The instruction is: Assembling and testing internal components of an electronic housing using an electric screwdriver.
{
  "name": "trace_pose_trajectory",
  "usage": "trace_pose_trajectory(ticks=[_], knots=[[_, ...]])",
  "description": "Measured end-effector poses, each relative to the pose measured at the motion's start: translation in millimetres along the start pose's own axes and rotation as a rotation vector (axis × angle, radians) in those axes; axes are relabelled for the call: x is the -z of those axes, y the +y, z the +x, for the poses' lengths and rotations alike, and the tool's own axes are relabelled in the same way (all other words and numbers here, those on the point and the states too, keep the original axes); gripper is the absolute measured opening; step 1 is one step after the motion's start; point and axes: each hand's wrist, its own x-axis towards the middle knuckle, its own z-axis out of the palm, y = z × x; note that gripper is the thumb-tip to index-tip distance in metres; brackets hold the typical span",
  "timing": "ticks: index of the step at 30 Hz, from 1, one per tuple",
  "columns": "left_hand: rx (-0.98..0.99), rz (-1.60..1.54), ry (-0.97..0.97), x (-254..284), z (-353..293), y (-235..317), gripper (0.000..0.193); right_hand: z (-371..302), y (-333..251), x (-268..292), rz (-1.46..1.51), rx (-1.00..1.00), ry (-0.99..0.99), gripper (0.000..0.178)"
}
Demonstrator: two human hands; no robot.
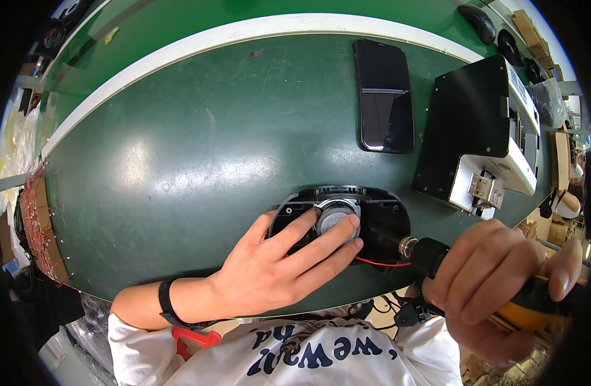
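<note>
A black plastic housing (389, 215) lies near the front edge of the green bench, with a round grey-backed speaker (335, 220) seated in it. My left hand (266, 267) reaches over the housing's left side, its fingers holding the speaker in place. A red wire (380, 263) runs along the housing's near side. My right hand (492, 280) is wrapped round a yellow-and-black electric screwdriver (431, 257), which is tilted. Its shaft points left into the right part of the housing beside the speaker. The bit's tip is blurred, so I cannot tell whether it touches a screw.
Behind the housing lies a dark smartphone (385, 96). To the right stands a black-and-white box-shaped device (466, 128) with a metal bracket. A cardboard box (44, 238) with many red wires sits at the left edge. A white strip (263, 29) borders the bench's far side.
</note>
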Motion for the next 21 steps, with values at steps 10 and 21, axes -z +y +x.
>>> trace_pose_trajectory(ticks=[10, 21], knots=[[-0.001, 0.024, -0.002, 0.8, 0.6, -0.1, 0.040, -1.6, 0.6, -2.5, -0.006, -0.007, 0.022, 0.054], [-0.002, 0.047, -0.002, 0.3, -1.8, 0.4, 0.040, 0.4, 2.9, -5.5, 0.008, 0.023, 0.018, 0.052]])
